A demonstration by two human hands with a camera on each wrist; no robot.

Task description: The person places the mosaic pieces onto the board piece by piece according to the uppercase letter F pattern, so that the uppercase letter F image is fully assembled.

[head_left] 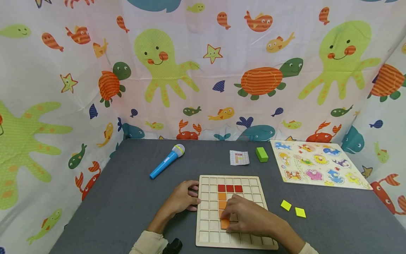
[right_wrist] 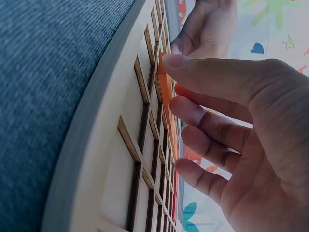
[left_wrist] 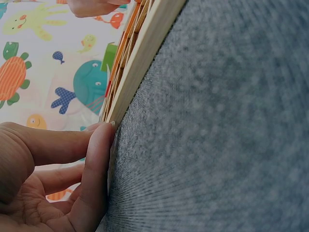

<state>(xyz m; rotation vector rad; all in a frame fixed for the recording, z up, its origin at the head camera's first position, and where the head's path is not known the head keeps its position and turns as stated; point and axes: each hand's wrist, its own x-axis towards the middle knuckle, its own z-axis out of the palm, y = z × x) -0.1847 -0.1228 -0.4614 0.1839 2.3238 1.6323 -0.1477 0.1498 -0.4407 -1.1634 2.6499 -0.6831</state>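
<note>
A wooden grid board [head_left: 207,225] lies on the dark table, divided into small square cells. Three red tiles [head_left: 229,188] form a row near its top, and several orange tiles [head_left: 222,196] run down in a column below them. My right hand [head_left: 250,215] pinches the lowest orange tile [head_left: 225,224] at its cell, thumb and fingertips at its edges; the right wrist view shows the thumb [right_wrist: 176,60] on the orange. At the board's left edge, my left hand [head_left: 182,197] holds the rim between thumb and finger, seen closer in the left wrist view [left_wrist: 96,150].
Two yellow tiles [head_left: 285,205] lie right of the board. Behind it are a paper card with a coloured pattern [head_left: 239,158] and a green block [head_left: 262,154]. A blue toy microphone [head_left: 165,164] lies back left, a picture puzzle board [head_left: 317,179] back right. A sea-animal curtain [head_left: 190,70] surrounds the table.
</note>
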